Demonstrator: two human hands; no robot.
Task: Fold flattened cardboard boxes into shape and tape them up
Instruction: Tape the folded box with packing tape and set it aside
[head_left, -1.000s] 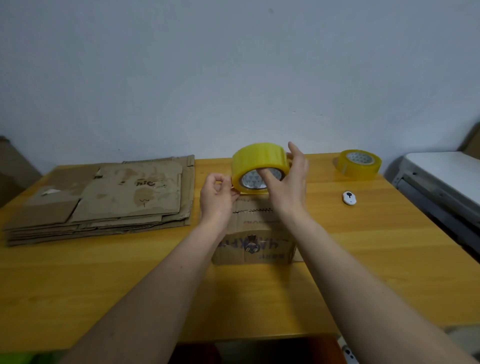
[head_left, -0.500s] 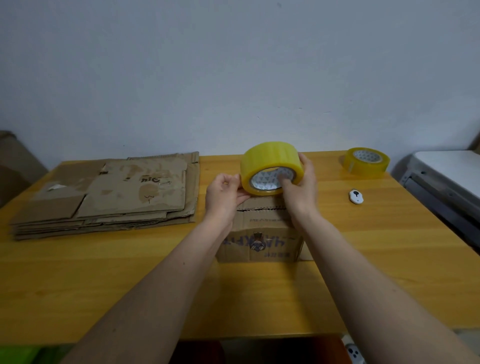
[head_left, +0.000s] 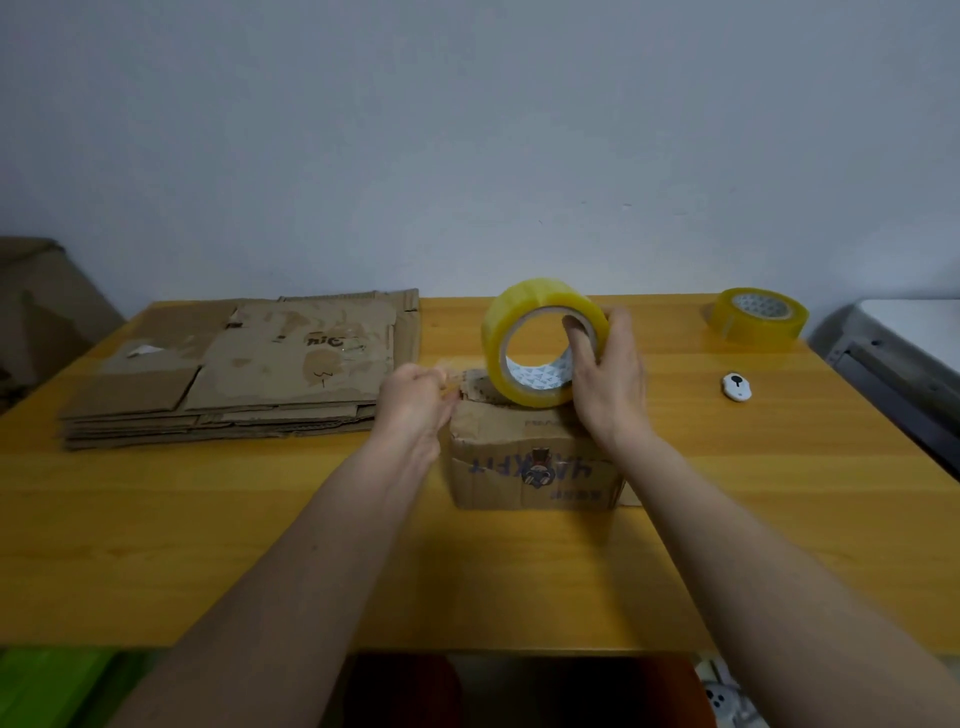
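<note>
A small folded cardboard box (head_left: 530, 467) with blue lettering stands mid-table. Just above its top my right hand (head_left: 608, 379) grips a yellow tape roll (head_left: 519, 332), fingers through the core. My left hand (head_left: 415, 400) is at the box's left top edge and pinches the loose clear tape end (head_left: 457, 382) pulled from the roll. The strip stretches between my two hands over the box top.
A stack of flattened cardboard boxes (head_left: 249, 374) lies on the left of the wooden table (head_left: 208, 545). A second yellow tape roll (head_left: 756, 314) and a small white cutter (head_left: 736, 387) lie at the right. A white-grey appliance (head_left: 904, 353) stands beyond the right edge.
My right hand has turned the roll so its core faces me and lowered it onto the box. My left hand has drawn the tape end out to the left.
</note>
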